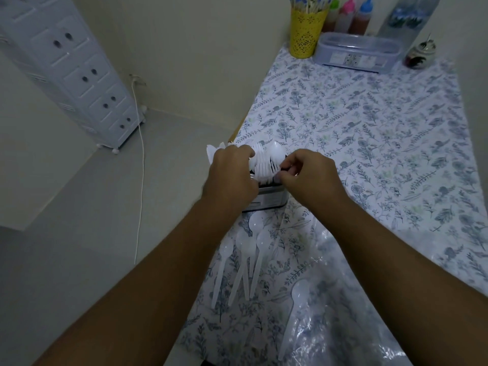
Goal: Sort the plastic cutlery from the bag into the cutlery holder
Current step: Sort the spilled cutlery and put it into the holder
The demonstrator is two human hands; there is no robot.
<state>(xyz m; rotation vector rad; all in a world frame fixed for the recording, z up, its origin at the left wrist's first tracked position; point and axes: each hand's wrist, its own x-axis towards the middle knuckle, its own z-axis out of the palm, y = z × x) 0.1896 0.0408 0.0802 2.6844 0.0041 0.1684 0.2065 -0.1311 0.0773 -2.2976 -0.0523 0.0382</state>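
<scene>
The cutlery holder [269,199] stands at the table's left edge, packed with white plastic forks [265,165], spoons and knives standing upright. My left hand [232,175] covers the holder's left side, its fingers curled among the cutlery. From the right, my right hand [309,175] pinches the forks with thumb and fingertips. Several white spoons [247,249] lie loose on the cloth in front of the holder. One more spoon [295,299] lies on the clear plastic bag [343,313] at the lower right.
A floral tablecloth [369,122] covers the table. At the far end stand a yellow holder with sticks [306,35], sauce bottles [346,17], a lidded plastic box [356,51], a water bottle [406,19] and a small jar [420,54]. A white drawer unit [71,70] and cable stand left.
</scene>
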